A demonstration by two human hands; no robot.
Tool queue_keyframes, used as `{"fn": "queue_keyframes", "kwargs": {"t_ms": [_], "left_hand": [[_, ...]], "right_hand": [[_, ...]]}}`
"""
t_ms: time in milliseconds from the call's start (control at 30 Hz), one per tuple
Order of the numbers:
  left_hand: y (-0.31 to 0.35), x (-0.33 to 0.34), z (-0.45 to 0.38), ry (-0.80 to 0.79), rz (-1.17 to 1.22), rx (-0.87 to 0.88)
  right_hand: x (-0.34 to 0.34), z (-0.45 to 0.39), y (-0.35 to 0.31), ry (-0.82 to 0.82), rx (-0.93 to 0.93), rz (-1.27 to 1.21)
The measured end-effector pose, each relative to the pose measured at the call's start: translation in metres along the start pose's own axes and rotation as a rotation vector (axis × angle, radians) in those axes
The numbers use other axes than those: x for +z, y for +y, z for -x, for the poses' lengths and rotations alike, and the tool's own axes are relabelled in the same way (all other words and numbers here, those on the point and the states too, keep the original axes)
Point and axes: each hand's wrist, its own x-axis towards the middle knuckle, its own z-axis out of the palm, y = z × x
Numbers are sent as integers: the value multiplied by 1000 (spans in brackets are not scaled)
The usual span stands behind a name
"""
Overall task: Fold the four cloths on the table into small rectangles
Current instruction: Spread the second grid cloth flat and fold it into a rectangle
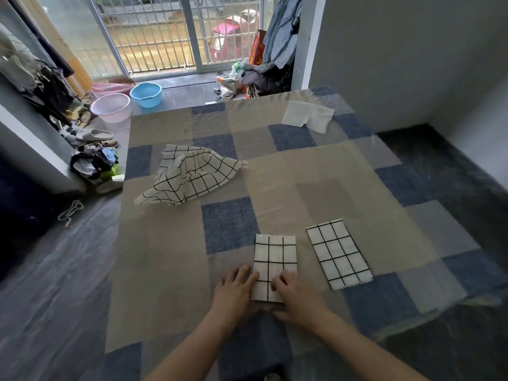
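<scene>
Inspector: Status?

Assessor: One white black-grid cloth rectangle [339, 254] lies finished at right. Left hand [236, 291] and right hand [295, 294], fingers flat, press a second folded grid cloth [275, 259] near the table's front edge.

Inspector: Outstanding?

Assessor: The crumpled grid cloth [189, 177] and plain white cloth [308, 116] farther back look unfolded.

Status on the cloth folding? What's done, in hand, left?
Done: one white black-grid cloth folded into a rectangle lies alone on the right. In hand: a second grid cloth, already a narrow rectangle, with the left hand and right hand resting on its near end. Left: the crumpled grid cloth at centre-left and the plain white cloth at the far edge, both unfolded.
</scene>
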Motion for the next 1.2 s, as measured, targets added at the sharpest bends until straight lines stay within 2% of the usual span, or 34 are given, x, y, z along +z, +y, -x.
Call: {"fn": "queue_keyframes", "kwargs": {"t_ms": [100,267,367,467,567,633,700,767,833,900,1000,1067,1200], "left_hand": [[1,1,1,58,15,6],[1,-5,2,178,35,41],[-1,-7,-3,303,206,46],[0,-25,-17,388,565,85],[12,-64,-35,342,908,177],[28,-100,-50,335,1162,162],[43,-134,-71,408,1303,90],[58,-162,-94,440,1477,7],[71,-180,-123,446,1633,-92],[77,-185,-152,464,1677,-194],[78,-189,-186,445,1675,-286],[78,-194,-206,401,1697,-285],[73,-191,-236,353,1602,-365]], "right_hand": [[3,5,10,-5,49,-62],[-5,-4,9,46,-33,61],[-16,-8,11,151,19,1],[-46,-14,18,288,42,-255],[-94,-28,43,396,139,-758],[-131,-42,69,443,174,-1064],[-163,-56,100,380,168,-1268],[-180,-68,128,203,174,-1368],[-187,-80,149,50,176,-1318],[-190,-96,166,15,197,-1273],[-196,-127,187,122,270,-1264],[-200,-150,200,205,292,-1222],[-187,-187,224,274,352,-970]]}}
